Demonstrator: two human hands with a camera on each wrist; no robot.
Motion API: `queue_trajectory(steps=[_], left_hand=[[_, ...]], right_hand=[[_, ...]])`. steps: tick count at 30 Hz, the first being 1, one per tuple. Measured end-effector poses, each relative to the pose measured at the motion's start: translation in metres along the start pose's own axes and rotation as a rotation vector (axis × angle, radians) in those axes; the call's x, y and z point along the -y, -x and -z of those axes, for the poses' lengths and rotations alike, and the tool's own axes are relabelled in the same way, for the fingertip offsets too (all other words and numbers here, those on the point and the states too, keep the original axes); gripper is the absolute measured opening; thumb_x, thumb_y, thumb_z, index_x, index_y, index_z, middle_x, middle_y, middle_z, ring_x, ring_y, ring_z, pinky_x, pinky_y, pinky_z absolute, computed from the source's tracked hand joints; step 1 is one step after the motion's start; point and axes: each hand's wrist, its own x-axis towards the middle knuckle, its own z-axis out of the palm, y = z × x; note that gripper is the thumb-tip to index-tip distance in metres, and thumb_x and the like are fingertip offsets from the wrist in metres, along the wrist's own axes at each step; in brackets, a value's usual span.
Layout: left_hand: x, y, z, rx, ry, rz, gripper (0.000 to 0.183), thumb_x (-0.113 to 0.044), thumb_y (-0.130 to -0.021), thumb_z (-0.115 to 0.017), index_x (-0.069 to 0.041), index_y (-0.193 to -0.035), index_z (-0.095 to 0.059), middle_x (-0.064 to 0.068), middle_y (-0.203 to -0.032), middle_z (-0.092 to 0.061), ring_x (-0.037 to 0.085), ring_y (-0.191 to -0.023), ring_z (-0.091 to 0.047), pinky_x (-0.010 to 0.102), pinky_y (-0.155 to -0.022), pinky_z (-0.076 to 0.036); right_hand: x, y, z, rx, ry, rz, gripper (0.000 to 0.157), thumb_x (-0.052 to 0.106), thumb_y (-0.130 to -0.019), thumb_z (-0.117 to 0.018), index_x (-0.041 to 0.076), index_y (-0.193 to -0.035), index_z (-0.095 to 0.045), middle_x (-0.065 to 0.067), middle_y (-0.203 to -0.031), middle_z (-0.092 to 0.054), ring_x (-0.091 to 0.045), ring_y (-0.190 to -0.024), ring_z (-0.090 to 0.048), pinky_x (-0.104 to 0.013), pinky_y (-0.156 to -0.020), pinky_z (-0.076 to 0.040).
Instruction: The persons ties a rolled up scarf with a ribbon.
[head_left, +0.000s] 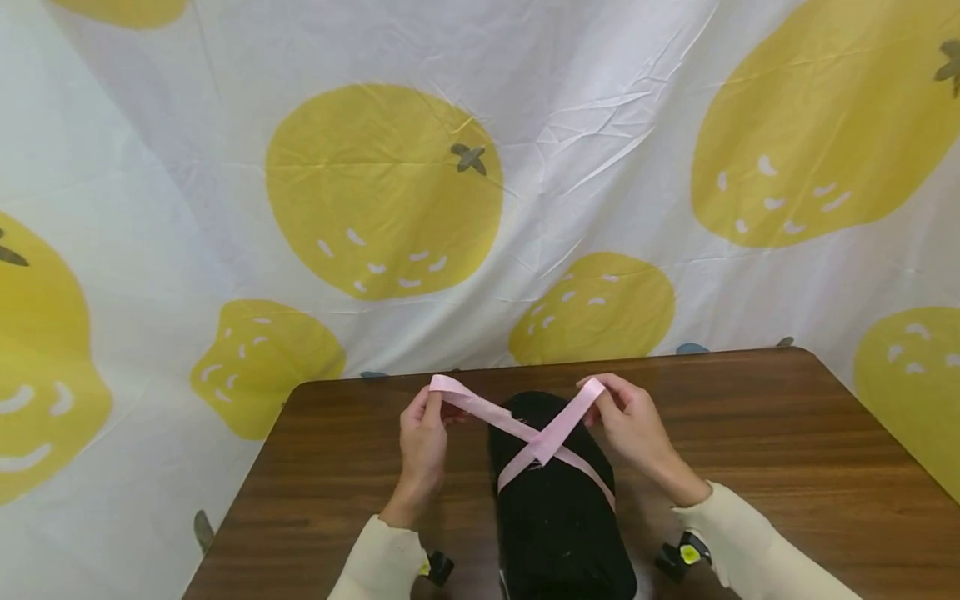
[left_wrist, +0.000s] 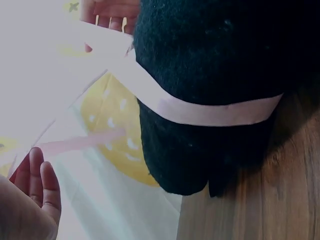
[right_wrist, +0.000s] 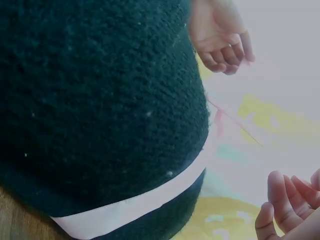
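Observation:
A pink ribbon [head_left: 480, 406] runs around a long black fuzzy object [head_left: 558, 533] and crosses over its top. My left hand [head_left: 423, 437] pinches one ribbon end between thumb and fingers, left of the black object. On the other side, my right hand [head_left: 633, 421] pinches the other end. Both ends are lifted above the object and spread apart, with the crossing between them. In the left wrist view the ribbon band [left_wrist: 215, 115] lies flat along the object's side. The right wrist view shows the band [right_wrist: 130, 215] along the opposite side.
The black object lies on a brown wooden table [head_left: 750, 417]. Behind the table's far edge hangs a white cloth [head_left: 585, 167] printed with yellow fruit. Dark wrist straps with small devices [head_left: 682, 557] sit at both sleeves.

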Motion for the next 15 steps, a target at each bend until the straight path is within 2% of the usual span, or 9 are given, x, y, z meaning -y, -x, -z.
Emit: queue_trajectory(steps=[7, 12, 15], left_hand=[[-0.001, -0.002, 0.007, -0.020, 0.045, 0.004, 0.032, -0.007, -0.105, -0.041, 0.021, -0.099, -0.057, 0.003, -0.077, -0.065, 0.014, -0.066, -0.064, 0.031, -0.067, -0.056], [-0.001, -0.004, 0.015, -0.065, 0.030, 0.012, 0.032, -0.009, -0.105, -0.042, 0.017, -0.097, -0.060, 0.003, -0.075, -0.065, 0.016, -0.064, -0.063, 0.033, -0.066, -0.057], [0.000, -0.004, 0.020, -0.082, 0.034, 0.020, 0.032, -0.008, -0.105, -0.041, 0.014, -0.096, -0.061, 0.003, -0.075, -0.066, 0.016, -0.063, -0.063, 0.032, -0.065, -0.056]], right_hand=[[-0.012, 0.000, 0.009, -0.022, -0.034, 0.022, 0.017, 0.004, -0.101, -0.053, -0.003, -0.108, -0.067, -0.011, -0.075, -0.063, -0.015, -0.062, -0.061, -0.024, -0.060, -0.053], [-0.015, 0.002, 0.018, -0.034, -0.045, -0.002, 0.019, 0.003, -0.101, -0.051, -0.005, -0.108, -0.067, -0.007, -0.077, -0.065, -0.014, -0.063, -0.061, -0.026, -0.061, -0.054], [-0.016, 0.003, 0.026, -0.058, -0.022, -0.017, 0.020, 0.004, -0.101, -0.051, -0.005, -0.108, -0.067, -0.004, -0.086, -0.068, -0.009, -0.070, -0.061, -0.023, -0.064, -0.052]])
